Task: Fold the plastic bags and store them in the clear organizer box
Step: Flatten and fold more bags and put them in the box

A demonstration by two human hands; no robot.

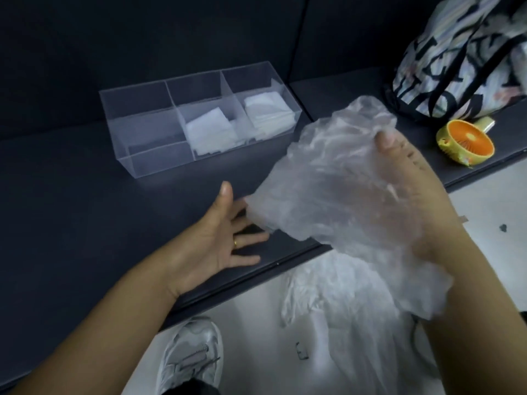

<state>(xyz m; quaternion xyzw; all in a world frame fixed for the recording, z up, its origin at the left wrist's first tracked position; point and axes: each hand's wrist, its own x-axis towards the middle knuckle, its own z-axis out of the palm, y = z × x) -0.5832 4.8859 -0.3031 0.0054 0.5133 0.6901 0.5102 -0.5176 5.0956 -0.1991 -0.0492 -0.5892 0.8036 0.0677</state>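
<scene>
While gripping a crumpled bag (328, 181) in the right hand (413, 195), thumb pinching its top, spreading the left hand (225, 240) open, fingers straight, beside its lower corner. Holding it above the table (71, 195) edge, near the box (148, 155).

We count one clear organizer box (159, 163), three sections wide, holding two stacks of folded bags: a middle stack (211, 132) and a right stack (268, 112). We count two hands, the left hand (225, 246) and the right hand (422, 181), one crumpled plastic bag (328, 189), and one near heap of loose plastic (356, 323), bag count indeterminate. At far right we count one patterned tote bag (462, 61) and one orange fan (467, 139); at near left, one shoe (191, 354).
</scene>
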